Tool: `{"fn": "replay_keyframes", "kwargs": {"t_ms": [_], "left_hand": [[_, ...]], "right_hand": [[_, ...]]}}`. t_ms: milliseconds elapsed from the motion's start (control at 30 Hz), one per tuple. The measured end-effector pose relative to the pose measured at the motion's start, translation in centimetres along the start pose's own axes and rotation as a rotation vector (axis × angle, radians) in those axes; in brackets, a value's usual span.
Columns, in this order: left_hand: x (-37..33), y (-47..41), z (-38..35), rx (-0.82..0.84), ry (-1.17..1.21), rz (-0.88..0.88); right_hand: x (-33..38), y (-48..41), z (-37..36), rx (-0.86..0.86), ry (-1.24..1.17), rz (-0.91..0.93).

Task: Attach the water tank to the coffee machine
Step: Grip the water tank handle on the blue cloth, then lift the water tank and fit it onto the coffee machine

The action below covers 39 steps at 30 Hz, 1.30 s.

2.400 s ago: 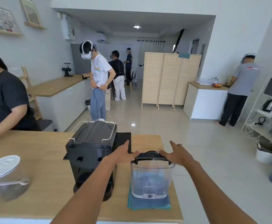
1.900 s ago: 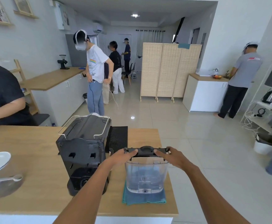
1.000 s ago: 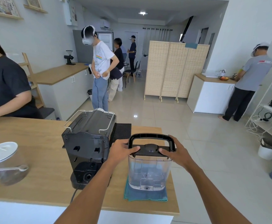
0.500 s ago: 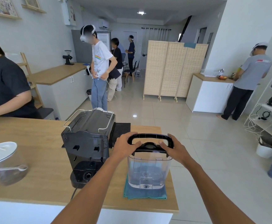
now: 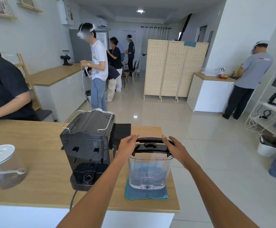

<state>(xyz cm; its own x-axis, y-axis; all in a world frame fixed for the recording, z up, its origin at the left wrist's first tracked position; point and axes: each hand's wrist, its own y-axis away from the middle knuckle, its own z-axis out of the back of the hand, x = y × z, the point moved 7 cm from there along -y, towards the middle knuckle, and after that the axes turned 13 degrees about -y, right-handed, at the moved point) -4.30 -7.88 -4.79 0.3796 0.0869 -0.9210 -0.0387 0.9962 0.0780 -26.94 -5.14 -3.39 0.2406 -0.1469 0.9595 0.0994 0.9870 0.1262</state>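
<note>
A clear plastic water tank [image 5: 148, 171] with a black lid and handle stands upright on a teal cloth [image 5: 146, 194] near the right end of the wooden counter. My left hand [image 5: 127, 148] grips the lid's left end and my right hand [image 5: 175, 148] grips its right end, fingers over the black handle. The black coffee machine [image 5: 86, 145] stands just left of the tank with its back toward me, its empty tank seat [image 5: 88, 176] at the bottom.
A clear lidded jar [image 5: 1, 167] with a spoon sits at the counter's left. A black mat [image 5: 121, 133] lies behind the machine, and its cord [image 5: 73, 197] hangs over the front edge. A seated person's arm [image 5: 7, 111] rests at far left. The counter's right edge [image 5: 175, 186] is just beyond the tank.
The tank's handle swung up and now lies lower, toward the far side. My hands stayed on the lid's two ends. The tank is still on the cloth.
</note>
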Motion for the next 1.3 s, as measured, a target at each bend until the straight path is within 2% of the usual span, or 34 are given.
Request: {"fn": "replay_keyframes", "kwargs": {"t_ms": [333,567,733,900,1100,1300], "left_hand": [[1.5,0.8,-0.2,0.147,-0.111,0.012],[2.5,1.3,-0.2,0.194,-0.149,-0.018],[3.7,2.5,-0.2,0.229,-0.229,-0.097],[4.5,2.8,-0.4,0.19,-0.368,-0.12],[3.4,4.0,-0.3,0.203,-0.428,-0.197],[4.2,3.7,-0.6,0.15,-0.472,-0.254]], "right_hand": [[-1.4,-0.1,-0.1,0.077,-0.032,-0.028],[-2.8,0.9,0.0,0.131,-0.076,0.033],[-3.2,1.5,-0.9,0.147,0.003,0.121],[-4.1,0.9,-1.0,0.135,0.031,0.16],[-5.1,1.1,-1.1,0.11,0.015,0.244],[-5.8,1.0,-1.0,0.181,0.024,0.306]]}}
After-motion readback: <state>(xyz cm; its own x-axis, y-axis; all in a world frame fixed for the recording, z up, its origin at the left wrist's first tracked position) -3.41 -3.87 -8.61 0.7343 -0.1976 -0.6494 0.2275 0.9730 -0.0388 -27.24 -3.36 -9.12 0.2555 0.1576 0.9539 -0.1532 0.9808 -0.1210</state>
